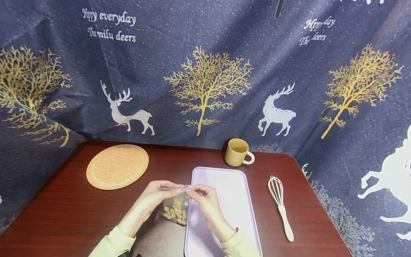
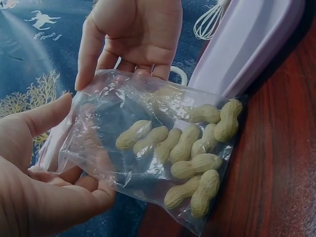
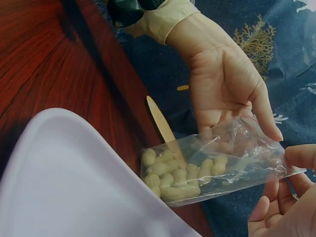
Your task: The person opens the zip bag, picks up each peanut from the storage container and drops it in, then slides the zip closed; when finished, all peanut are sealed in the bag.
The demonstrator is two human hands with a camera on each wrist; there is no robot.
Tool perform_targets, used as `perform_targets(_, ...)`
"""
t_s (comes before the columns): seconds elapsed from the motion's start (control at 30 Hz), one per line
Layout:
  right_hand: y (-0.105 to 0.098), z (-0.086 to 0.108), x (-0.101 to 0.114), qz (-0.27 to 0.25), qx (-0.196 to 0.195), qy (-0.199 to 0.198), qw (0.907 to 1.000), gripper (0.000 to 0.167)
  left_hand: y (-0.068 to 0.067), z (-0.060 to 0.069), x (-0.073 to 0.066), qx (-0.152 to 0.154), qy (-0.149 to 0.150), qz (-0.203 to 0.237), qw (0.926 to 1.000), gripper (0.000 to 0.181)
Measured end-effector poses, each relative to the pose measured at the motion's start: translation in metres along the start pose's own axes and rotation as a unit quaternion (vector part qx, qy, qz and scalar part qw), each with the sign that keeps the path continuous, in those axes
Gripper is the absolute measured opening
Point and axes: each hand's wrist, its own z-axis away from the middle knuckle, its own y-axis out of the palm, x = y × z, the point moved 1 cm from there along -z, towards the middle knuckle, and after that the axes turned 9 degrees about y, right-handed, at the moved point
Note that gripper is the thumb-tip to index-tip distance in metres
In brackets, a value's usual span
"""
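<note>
A clear plastic bag hangs between both hands, its top edge level. Several unshelled peanuts lie in its lower part. My left hand pinches the bag's top edge on the left, thumb in front and fingers behind. The right hand pinches the same edge on the right. In the right wrist view, the bag hangs beside the rim of a lilac tray, with the peanuts gathered at its bottom. Whether the bag's mouth is sealed I cannot tell.
The lilac tray lies to the right, partly under the right forearm. Behind it stands a mustard mug with a white handle. A white whisk lies farther right. An orange round mat is at the back left of the dark wooden table.
</note>
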Motion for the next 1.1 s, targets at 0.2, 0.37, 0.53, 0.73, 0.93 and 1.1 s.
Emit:
perform_targets(0.2, 0.002, 0.000, -0.001, 0.002, -0.005, -0.016, 0.9999, 0.022, 0.002, 0.001, -0.002, -0.016, -0.015, -0.015, 0.9997, 0.024)
perform_targets(0.37, 0.004, 0.001, -0.002, -0.003, -0.022, -0.025, 0.9994, 0.020, 0.002, 0.000, 0.000, 0.002, -0.007, -0.010, 0.9999, 0.027)
perform_targets(0.53, 0.007, 0.002, -0.003, -0.012, -0.025, -0.026, 0.9993, 0.018, -0.002, -0.001, 0.006, 0.029, 0.007, 0.016, 0.9994, 0.027)
perform_targets(0.73, 0.010, 0.004, -0.004, -0.031, -0.029, -0.018, 0.9989, 0.018, -0.001, -0.002, 0.010, 0.029, 0.001, 0.069, 0.9972, 0.019)
perform_targets(0.93, 0.011, 0.004, -0.005, -0.044, -0.042, -0.009, 0.9981, 0.015, 0.008, 0.000, 0.009, 0.005, -0.019, 0.068, 0.9975, 0.027)
perform_targets(1.1, 0.012, 0.004, -0.006, -0.051, -0.043, -0.007, 0.9978, 0.017, 0.013, 0.002, 0.009, -0.031, -0.030, 0.066, 0.9969, 0.030)
